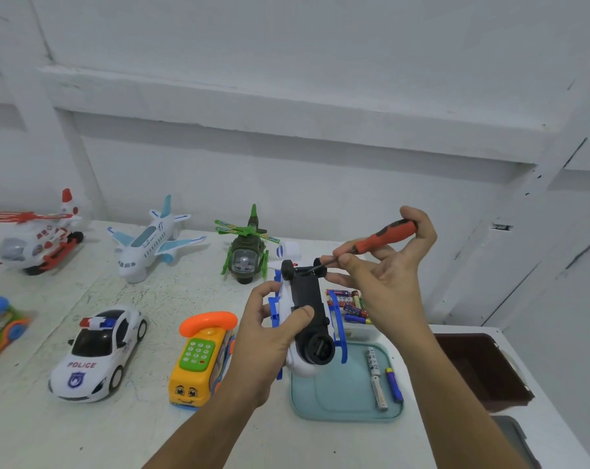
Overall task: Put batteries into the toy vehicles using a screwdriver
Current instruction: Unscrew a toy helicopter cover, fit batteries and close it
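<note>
The tray (341, 401) lies nearest, and in its right part lie loose batteries (393, 384), side by side. Above the tray's far left corner the left hand (266, 336) holds the toy (307, 299) belly up: the thumb presses on the black underside and the other fingers curl round the left side. The toy's long axis runs away from the person, with the wheels at the far end. Above the tray's far edge the right hand (385, 272) holds the screwdriver (385, 235). Thumb and forefinger pinch the shaft, the fingers at the handle's end curl round it, and the ones between are spread. The shaft slants down to the left, and the tip seems to touch the underside between the wheels, so I judge that a cover screw is the work in hand. Just behind the tray a box (357, 330) holds a heap (352, 308) of batteries. Right of the tray stands a brown bin (483, 370); what is in it I cannot see.
</note>
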The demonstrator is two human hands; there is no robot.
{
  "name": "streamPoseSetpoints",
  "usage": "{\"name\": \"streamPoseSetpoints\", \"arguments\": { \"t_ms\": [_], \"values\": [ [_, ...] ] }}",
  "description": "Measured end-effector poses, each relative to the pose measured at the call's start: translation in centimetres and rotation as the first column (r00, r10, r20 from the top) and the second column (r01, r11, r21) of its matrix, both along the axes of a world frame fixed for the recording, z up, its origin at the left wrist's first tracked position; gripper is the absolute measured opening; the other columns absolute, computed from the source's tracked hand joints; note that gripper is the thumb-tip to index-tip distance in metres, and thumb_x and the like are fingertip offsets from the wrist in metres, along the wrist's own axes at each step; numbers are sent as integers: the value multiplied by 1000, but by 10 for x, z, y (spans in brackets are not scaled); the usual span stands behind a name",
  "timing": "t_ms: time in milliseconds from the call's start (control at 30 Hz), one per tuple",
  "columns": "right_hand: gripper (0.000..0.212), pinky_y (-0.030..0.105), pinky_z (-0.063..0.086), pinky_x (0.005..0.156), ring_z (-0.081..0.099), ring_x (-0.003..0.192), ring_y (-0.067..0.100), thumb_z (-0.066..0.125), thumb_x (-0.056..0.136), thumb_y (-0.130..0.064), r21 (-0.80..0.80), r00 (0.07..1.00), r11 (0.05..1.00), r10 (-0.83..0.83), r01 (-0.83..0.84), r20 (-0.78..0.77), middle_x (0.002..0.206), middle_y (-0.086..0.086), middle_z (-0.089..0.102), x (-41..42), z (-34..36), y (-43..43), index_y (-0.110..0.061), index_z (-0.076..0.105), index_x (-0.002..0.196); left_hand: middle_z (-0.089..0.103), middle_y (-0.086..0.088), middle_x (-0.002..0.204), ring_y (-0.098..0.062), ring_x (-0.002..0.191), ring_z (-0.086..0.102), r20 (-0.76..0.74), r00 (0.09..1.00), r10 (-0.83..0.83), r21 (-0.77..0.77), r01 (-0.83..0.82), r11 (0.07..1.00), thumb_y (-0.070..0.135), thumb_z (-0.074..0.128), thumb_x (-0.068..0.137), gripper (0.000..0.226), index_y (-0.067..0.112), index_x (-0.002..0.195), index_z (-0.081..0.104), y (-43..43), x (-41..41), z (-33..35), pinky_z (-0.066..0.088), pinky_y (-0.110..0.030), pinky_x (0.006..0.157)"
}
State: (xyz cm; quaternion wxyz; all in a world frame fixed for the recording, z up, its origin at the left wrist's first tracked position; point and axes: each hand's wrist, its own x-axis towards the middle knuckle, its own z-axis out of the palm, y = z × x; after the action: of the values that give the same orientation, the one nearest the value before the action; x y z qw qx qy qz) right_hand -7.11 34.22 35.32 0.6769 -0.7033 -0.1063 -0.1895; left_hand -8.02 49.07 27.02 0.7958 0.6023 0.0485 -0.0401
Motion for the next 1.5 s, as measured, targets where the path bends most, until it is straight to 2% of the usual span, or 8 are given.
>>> {"name": "streamPoseSetpoints", "arguments": {
  "t_ms": [200,467,633,767,900,1167,1333,1500],
  "values": [
    [72,40,61,73,73,76,28,53,91,13,-136,999,989,49,-50,-8,89,14,64,4,7,-5,-45,20,119,64,-14,117,-32,89,73,-9,1000,-7,46,8,999,41,87,58,59,48,108,57,3,0,3,60,-52,73],
    [82,47,61,62,73,74,30,60,89,8,-362,956,899,166,-248,-242,98,21,63,27,44,-13,-46,13,129,63,-8,113,-31,89,72,-4,1000,2,82,-2,997,23,83,74,47,50,104,58,0,-2,1,60,-54,76],
    [92,53,59,61,72,78,40,61,88,10,-282,869,884,225,-372,-441,96,21,61,46,54,-22,-50,10,135,65,-9,115,-29,90,73,14,1000,-15,100,13,995,38,85,68,47,50,104,57,-3,-4,8,60,-53,78],
    [89,57,58,63,71,85,43,59,89,11,-161,836,913,259,-375,-483,91,19,63,55,50,-25,-50,12,135,65,-9,112,-34,98,68,-26,1000,-6,132,9,991,80,66,62,47,55,100,57,-8,-4,17,59,-49,78],
    [89,62,56,70,70,89,44,59,88,12,-70,829,931,283,-358,-483,91,19,64,55,44,-28,-49,14,136,66,-14,107,-39,97,66,-80,997,12,130,-1,992,59,51,90,7,55,93,57,-8,-2,16,51,-40,63],
    [91,57,58,73,69,82,44,64,77,8,91,822,909,407,-406,-398,81,16,66,22,43,-45,-51,22,134,67,-14,110,-45,99,65,-71,997,11,137,-1,991,55,57,90,13,52,103,57,-7,11,6,46,-43,63],
    [90,52,59,67,68,73,42,65,72,7,199,765,873,486,-445,-423,80,18,64,11,31,-51,-49,29,132,67,-14,110,-35,94,70,-57,998,9,105,-3,994,47,59,92,9,49,101,60,-10,19,8,53,-42,65],
    [77,49,59,79,71,85,39,64,82,13,204,976,978,89,-48,-198,82,18,70,25,12,-39,-35,27,129,68,-9,114,-27,96,71,11,1000,8,116,-9,993,46,63,90,13,50,103,62,-14,30,10,58,-54,85]
  ]
}}
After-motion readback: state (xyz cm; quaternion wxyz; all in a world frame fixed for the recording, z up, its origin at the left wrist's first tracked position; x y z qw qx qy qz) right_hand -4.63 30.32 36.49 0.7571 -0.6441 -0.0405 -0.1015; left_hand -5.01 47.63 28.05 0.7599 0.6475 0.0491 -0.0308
